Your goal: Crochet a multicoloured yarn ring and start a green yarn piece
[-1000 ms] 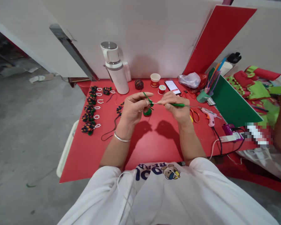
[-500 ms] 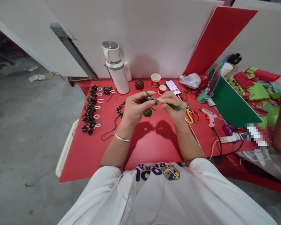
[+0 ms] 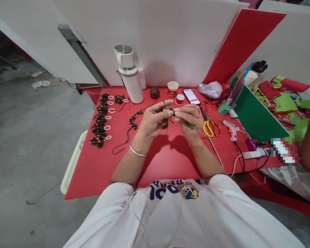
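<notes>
My left hand (image 3: pixel 155 119) pinches a small piece of green yarn work (image 3: pixel 172 111), with a strand of the yarn looped over its index finger. My right hand (image 3: pixel 189 119) is closed around a crochet hook (image 3: pixel 192 125) with a green handle; its tip is hidden at the fingers by the yarn. The fingertips of both hands meet above the red table. Behind my left fingers a small green yarn ball (image 3: pixel 165 123) is partly hidden. Left of that hand lies a curved multicoloured crocheted strip (image 3: pixel 133 120).
Several dark crocheted pieces with bead loops (image 3: pixel 98 128) line the table's left side. A white thermos (image 3: pixel 131 84), multicoloured yarn ball (image 3: pixel 154 93), paper cup (image 3: pixel 173 88), thread spool (image 3: pixel 180 99) and phone (image 3: pixel 191 96) stand or lie behind. Yellow-handled scissors (image 3: pixel 208 128) and a pink glue gun (image 3: pixel 233 130) are right.
My right hand has turned so the hook's handle slopes more downward and its fingers have closed in on the yarn work. The view has shifted slightly.
</notes>
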A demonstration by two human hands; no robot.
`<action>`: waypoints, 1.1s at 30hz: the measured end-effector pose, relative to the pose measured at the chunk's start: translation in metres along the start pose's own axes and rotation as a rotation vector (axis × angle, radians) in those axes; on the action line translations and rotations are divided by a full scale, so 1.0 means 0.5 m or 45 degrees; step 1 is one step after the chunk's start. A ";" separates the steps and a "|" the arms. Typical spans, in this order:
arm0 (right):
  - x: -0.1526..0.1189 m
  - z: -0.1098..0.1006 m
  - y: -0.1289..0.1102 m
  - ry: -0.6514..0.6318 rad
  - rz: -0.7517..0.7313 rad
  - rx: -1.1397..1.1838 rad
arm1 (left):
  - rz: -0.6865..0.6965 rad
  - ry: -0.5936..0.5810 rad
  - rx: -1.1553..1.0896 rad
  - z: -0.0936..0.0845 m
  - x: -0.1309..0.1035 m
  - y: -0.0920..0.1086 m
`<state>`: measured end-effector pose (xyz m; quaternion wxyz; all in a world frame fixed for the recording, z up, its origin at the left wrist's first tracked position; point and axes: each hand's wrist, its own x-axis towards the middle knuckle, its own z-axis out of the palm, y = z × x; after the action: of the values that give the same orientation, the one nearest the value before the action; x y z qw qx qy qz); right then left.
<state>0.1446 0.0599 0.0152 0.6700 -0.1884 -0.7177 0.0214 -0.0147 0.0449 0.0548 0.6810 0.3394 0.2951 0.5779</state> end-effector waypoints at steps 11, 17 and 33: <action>0.025 -0.050 0.033 -0.204 0.078 0.062 | -0.026 0.001 0.017 -0.002 -0.006 0.024; 0.034 -0.065 0.025 -0.276 0.061 0.017 | -0.029 0.011 0.060 -0.004 -0.008 0.028; 0.045 -0.102 0.031 -0.403 0.143 0.242 | -0.077 -0.079 0.206 -0.021 -0.010 0.039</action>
<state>0.1970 0.0697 0.0372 0.5612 -0.1581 -0.7973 0.1558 -0.0350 0.0431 0.0641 0.6773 0.4019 0.3296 0.5207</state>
